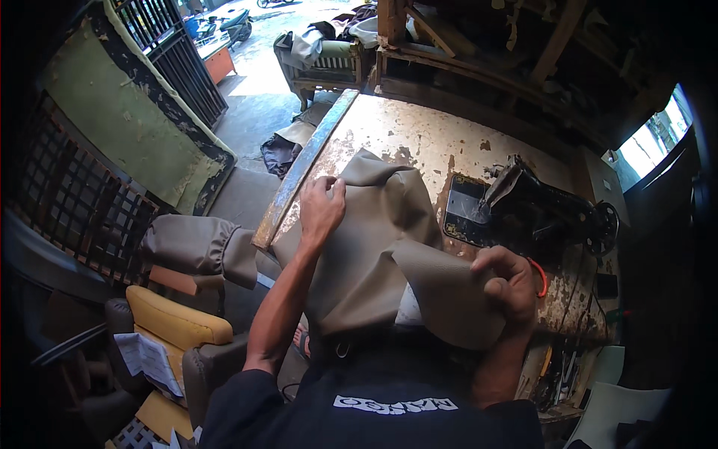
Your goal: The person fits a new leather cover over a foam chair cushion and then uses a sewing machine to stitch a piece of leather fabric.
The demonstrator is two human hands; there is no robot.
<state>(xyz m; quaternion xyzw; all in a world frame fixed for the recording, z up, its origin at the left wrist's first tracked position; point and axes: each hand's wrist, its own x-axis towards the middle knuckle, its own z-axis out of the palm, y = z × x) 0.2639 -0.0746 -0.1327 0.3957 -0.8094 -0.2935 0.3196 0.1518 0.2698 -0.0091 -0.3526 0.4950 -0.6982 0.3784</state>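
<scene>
A large taupe faux leather piece [359,254] drapes over the table's near side and over my front, creased, with a flap folded up at its right. My left hand [323,212] is closed at its left edge, fingers curled; the fingertips are partly hidden. On the right, my right hand [512,280] grips the flap's edge between thumb and bent fingers. A pale patch shows beneath the fold. Right of the faux leather, a black sewing machine [531,198] stands on the worn table [396,123], apart from both hands.
A yellow-backed chair [176,318] with papers [149,359] stands at the lower left. Near it lies a gathered brown cover [187,243]. Beyond the table are an armchair frame [329,63] piled with cloth and wooden shelving [464,63]. Tools [561,370] lie at the lower right.
</scene>
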